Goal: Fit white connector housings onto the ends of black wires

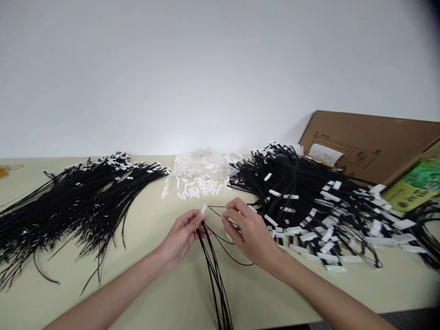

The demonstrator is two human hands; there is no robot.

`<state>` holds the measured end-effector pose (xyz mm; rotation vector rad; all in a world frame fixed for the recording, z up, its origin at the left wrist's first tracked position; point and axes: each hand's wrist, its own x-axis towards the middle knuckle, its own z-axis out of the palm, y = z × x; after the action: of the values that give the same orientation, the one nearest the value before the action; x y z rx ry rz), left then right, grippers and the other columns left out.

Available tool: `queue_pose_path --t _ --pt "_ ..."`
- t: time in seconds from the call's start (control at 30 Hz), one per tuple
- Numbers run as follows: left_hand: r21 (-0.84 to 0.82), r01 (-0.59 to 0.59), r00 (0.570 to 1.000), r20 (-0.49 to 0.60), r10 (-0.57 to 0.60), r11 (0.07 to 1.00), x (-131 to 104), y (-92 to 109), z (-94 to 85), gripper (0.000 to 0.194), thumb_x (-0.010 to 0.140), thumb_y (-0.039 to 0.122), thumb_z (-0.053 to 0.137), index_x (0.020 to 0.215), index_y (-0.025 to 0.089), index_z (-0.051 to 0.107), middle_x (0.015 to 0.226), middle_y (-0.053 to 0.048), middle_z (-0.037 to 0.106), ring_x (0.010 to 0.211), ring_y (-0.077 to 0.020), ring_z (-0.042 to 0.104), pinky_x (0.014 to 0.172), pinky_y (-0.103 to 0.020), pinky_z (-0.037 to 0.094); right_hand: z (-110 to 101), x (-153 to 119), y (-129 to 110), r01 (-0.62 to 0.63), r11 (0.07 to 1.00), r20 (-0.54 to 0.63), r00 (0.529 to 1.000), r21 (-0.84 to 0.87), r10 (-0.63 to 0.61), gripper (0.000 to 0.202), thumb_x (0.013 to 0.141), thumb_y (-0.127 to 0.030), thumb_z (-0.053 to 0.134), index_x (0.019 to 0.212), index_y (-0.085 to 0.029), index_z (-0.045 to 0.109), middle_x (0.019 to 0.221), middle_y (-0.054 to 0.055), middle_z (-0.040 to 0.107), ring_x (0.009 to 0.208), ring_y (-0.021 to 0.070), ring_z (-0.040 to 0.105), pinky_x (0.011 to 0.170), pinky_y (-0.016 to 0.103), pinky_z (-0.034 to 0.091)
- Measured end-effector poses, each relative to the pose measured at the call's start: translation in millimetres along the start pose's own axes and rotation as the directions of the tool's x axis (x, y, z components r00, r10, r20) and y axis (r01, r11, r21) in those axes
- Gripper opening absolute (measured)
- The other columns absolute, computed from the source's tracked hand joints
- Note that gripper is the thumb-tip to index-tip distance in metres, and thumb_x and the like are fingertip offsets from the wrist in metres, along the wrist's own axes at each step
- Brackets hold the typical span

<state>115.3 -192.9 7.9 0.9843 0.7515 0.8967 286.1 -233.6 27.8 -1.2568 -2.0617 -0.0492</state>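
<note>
My left hand (181, 236) is closed on several black cables (216, 282) near their upper ends, and a small white connector (204, 210) stands up at its fingertips. The cables hang down from this hand toward the table's front edge. Just to the right, my right hand (252, 233) has its fingers bent and drawn together around thin black wires (237, 260) that loop between the two hands. Its fingertips partly cover the wires, so the exact one pinched cannot be made out.
Loose white connectors (195, 187) lie before a clear plastic bag (209, 162) at the back. Black cables with white ends are heaped in a left pile (68, 206), and cables with white tags in a right pile (292, 192). Behind that leans a cardboard box (371, 142), beside a green-yellow packet (414, 185).
</note>
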Motion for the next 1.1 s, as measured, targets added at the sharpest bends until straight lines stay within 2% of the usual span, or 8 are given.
queue_pose_path --t 0.23,0.67,1.1 --pt "0.01 -0.002 1.0 0.01 0.002 1.0 0.0 -0.2 -0.1 0.018 0.073 0.032 0.059 0.071 0.015 0.053 0.066 0.002 0.05 0.064 -0.0115 0.055 0.063 -0.024 0.04 1.4 -0.3 0.9 -0.001 1.0 -0.004 1.0 -0.008 0.001 0.016 0.086 -0.017 0.037 0.08 -0.016 0.052 0.092 0.007 0.046 0.066 0.0104 0.048 0.061 0.023 0.039" --pt "-0.004 0.022 1.0 -0.001 -0.022 1.0 -0.4 0.5 1.2 0.02 0.069 0.033 0.062 0.068 0.015 0.053 0.064 0.002 0.052 0.062 -0.0119 0.055 0.062 -0.025 0.04 1.6 -1.3 1.5 0.015 1.0 0.011 1.0 -0.009 -0.015 0.016 0.084 -0.014 0.037 0.078 -0.016 0.052 0.092 0.007 0.049 0.066 0.0104 0.049 0.06 0.023 0.04" --pt "0.009 0.012 1.0 0.006 -0.012 1.0 -0.1 -1.2 0.0 0.019 0.071 0.033 0.061 0.071 0.015 0.054 0.064 0.001 0.054 0.062 -0.012 0.054 0.062 -0.025 0.039 0.2 -0.5 0.9 0.004 0.997 0.018 1.0 0.073 -0.005 0.015 0.084 -0.013 0.037 0.08 -0.016 0.051 0.089 0.007 0.049 0.067 0.0105 0.049 0.06 0.023 0.041"
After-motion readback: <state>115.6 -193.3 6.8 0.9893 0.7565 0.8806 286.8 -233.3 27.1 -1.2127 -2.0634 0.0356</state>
